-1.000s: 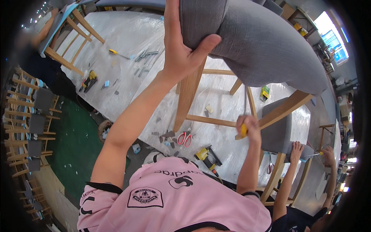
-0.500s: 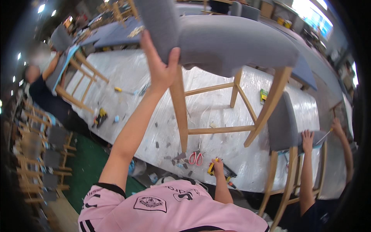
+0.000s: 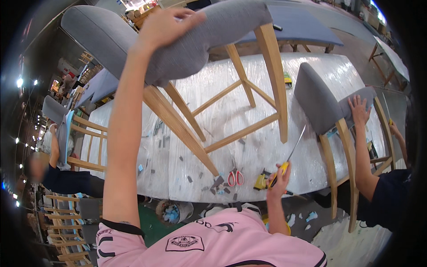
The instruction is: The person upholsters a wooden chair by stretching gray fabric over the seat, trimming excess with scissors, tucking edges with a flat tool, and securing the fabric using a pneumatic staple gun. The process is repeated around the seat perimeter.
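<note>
grey chair point(image 3: 178, 49) gripped overhead by raised left hand point(image 3: 167, 24), arm outstretched.

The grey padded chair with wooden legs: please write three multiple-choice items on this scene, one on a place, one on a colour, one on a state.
1. Where do the scissors with red handles lie?
A. on the floor
B. on the plastic-covered white table, near its front edge
C. on a chair seat

2. What colour is the handle of the long thin tool in the right hand?
A. yellow
B. green
C. white

3. How is the grey padded chair with wooden legs?
A. lying flat on the table
B. standing on the floor
C. lifted, with the left hand on its padding

Answers: 1 B, they lie among scraps by the table's near edge. 2 A, yellow shows above the closed fingers. 3 C, its leg ends hang above the table.
</note>
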### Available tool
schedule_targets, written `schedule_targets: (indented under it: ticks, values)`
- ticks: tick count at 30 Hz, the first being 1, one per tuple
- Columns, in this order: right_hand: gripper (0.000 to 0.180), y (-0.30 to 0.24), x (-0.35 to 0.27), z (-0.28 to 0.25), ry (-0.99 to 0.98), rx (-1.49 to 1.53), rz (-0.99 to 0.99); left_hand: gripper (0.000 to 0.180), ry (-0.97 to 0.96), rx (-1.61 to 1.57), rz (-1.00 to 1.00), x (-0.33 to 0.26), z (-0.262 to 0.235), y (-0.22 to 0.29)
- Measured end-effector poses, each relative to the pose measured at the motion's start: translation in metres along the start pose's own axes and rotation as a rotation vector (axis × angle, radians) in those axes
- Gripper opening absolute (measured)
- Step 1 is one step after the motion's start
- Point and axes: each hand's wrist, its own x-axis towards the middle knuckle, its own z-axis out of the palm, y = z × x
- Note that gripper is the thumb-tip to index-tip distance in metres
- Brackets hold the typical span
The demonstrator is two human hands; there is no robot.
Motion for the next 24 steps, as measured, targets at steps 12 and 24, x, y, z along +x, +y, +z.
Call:
schedule_targets:
  ticks: [12,24]
  values:
    - [0.043,-0.206,0.031,0.182,-0.758,-0.915,-0.421,0.064,-0.092,-0.525,0.28,0.05,0.023,-0.014]
    - [0.042,-0.225,0.04,0.202,-0.766,-0.946,-0.412,0.063,-0.071,-0.574,0.331,0.04,0.024,-0.005]
